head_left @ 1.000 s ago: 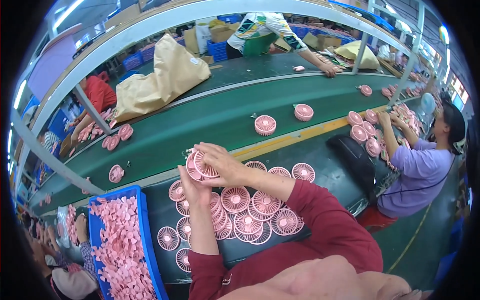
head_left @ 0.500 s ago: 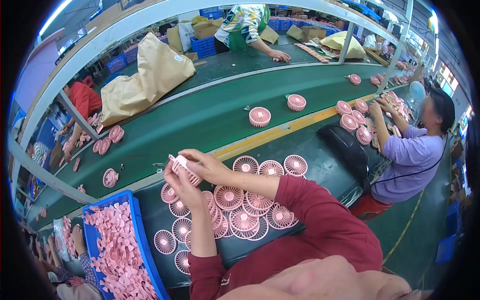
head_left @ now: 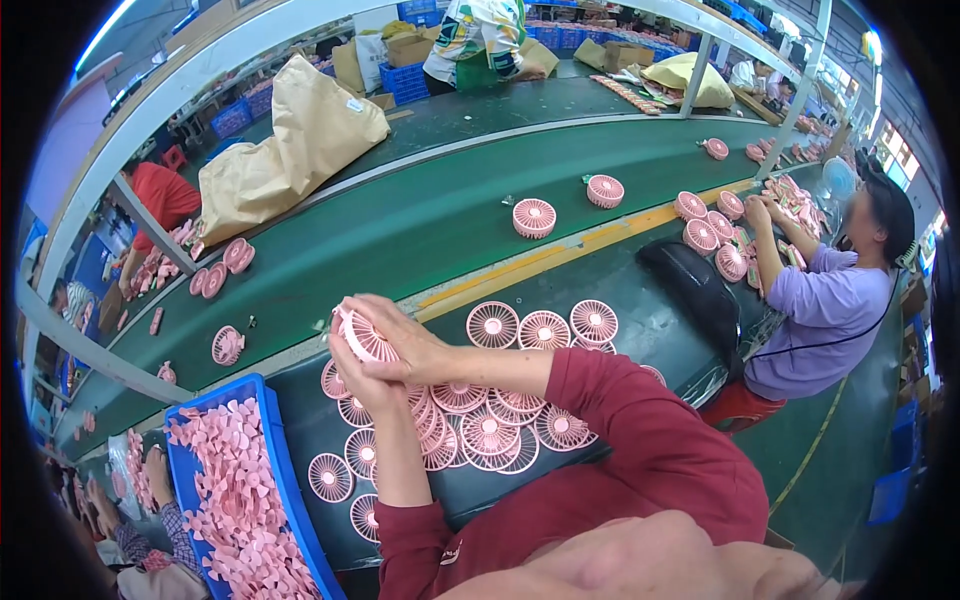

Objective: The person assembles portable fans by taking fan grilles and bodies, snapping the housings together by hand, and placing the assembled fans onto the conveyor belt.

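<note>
The person's left hand [head_left: 368, 384] is cupping a pink fan [head_left: 366, 340] from below and from the left, while the right hand [head_left: 408, 342] is gripping the same fan from the right, so both hands are grasping it together. The fan is sitting tilted between them, its slotted face partly showing (the fingers are hiding the rest), and they are holding it up near the far edge of the dark green surface [head_left: 660, 345]. Below and around the forearms, many round pink covers [head_left: 490, 433] are lying on that surface, a good number overlapping in a heap and a few resting toward its left side. To the left of them, a blue bin [head_left: 289, 480] is standing close by, holding a thick pile of loose pink blades [head_left: 235, 480]. Beyond the hands, a green belt [head_left: 400, 230] is stretching across the view, carrying two more pink fans [head_left: 534, 218] near its middle and others farther along. A yellow strip [head_left: 545, 257] is bordering part of its near side, and a large brown paper bag [head_left: 290, 150] is lying along its far side. To the right, a black bag [head_left: 690, 292] is resting on the surface, and past it a co-worker in purple [head_left: 825, 315] is working among pink pieces.
</note>
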`<state>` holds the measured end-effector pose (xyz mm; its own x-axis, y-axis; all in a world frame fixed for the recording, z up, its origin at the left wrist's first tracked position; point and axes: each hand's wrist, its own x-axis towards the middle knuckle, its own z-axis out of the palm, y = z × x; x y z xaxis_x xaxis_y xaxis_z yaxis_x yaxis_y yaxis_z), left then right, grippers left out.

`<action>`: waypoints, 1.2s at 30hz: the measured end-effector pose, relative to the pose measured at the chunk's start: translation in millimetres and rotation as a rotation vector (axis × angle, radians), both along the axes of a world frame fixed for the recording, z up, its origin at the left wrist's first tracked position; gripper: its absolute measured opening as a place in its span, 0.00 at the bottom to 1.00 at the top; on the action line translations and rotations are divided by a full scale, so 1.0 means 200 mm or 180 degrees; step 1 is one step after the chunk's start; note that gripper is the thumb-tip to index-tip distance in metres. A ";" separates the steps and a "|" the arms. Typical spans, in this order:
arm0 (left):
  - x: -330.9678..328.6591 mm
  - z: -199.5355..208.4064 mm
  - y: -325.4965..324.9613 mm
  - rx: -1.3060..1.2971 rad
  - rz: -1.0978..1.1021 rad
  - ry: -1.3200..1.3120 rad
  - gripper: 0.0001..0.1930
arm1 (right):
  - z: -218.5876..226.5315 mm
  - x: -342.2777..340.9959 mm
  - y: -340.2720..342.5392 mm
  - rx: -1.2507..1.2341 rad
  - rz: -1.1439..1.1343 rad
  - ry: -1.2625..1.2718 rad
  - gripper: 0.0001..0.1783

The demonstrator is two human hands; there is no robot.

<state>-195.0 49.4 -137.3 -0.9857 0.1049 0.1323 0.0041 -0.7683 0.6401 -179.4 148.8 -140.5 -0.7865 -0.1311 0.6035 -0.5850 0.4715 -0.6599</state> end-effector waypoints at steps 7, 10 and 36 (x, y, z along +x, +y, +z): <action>-0.06 -0.11 0.02 -0.0538 0.0681 0.0221 0.22 | -0.06 -0.07 -0.01 -0.0462 0.0351 -0.0568 0.46; -0.13 -0.21 0.05 -0.0707 0.0423 -0.0133 0.23 | -0.09 -0.14 0.09 -0.0221 0.0142 -0.1151 0.45; -0.09 -0.41 0.10 -0.3187 -0.0254 0.1204 0.26 | -0.24 0.25 0.76 0.1593 -0.1033 -0.1003 0.36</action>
<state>-212.2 68.5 -219.0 -0.8842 0.3973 0.2457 0.3072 0.0982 0.9466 -129.1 301.6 -188.0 -0.9618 -0.0626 0.2667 -0.1773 0.8842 -0.4322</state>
